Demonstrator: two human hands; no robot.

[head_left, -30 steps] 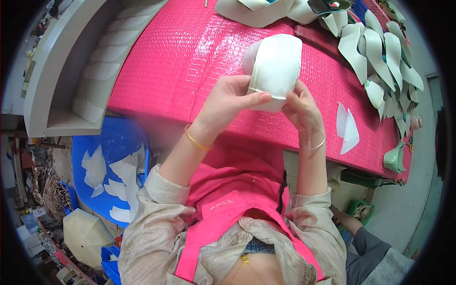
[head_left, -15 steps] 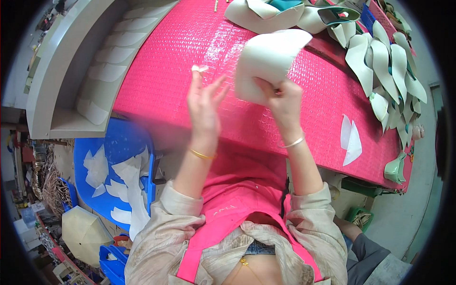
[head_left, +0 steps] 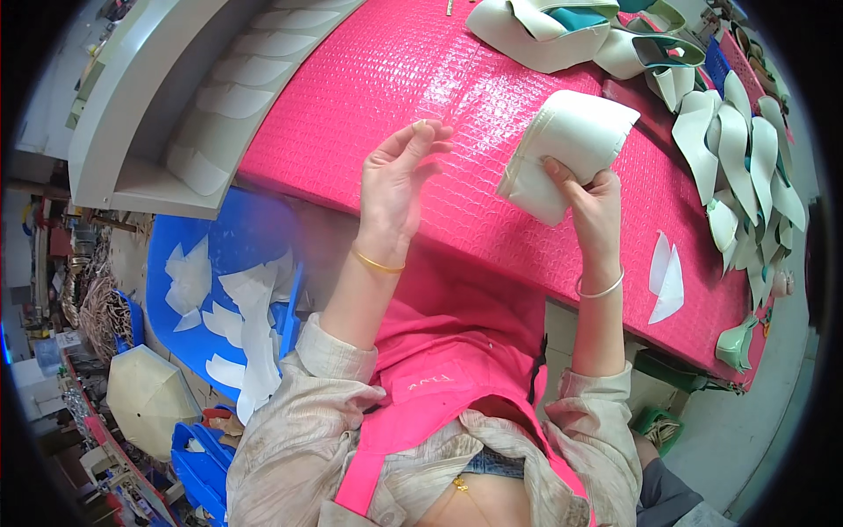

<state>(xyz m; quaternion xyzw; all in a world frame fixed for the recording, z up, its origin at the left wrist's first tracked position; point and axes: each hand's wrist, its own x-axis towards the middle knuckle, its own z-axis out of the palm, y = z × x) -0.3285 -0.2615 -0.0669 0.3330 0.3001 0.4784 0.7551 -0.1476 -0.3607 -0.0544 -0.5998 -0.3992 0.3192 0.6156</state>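
Note:
My right hand [head_left: 590,206] grips a white shoe upper [head_left: 575,132] over the pink table top. The thumb lies on the near face of the upper, and the fingers go behind it. The piece bends into a curve, with a seam along its left side. To the left, apart from it, my left hand [head_left: 399,171] is raised over the table's near edge. Its thumb meets the index finger in a pinch and the other fingers curl loosely. Whatever may be between the fingertips is too small to make out.
Two white pointed pieces [head_left: 667,279] lie on the pink table [head_left: 342,132] at right. White and green shoe uppers [head_left: 540,39] are heaped along its far and right sides. A grey shelf [head_left: 167,189] holds white pieces at left. Below it, a blue tray [head_left: 171,329] contains white scraps.
My right hand has moved right and slightly nearer with the shoe upper, now turned to show its seam. The left hand's spread fingers have drawn together. The whole view has shifted a little.

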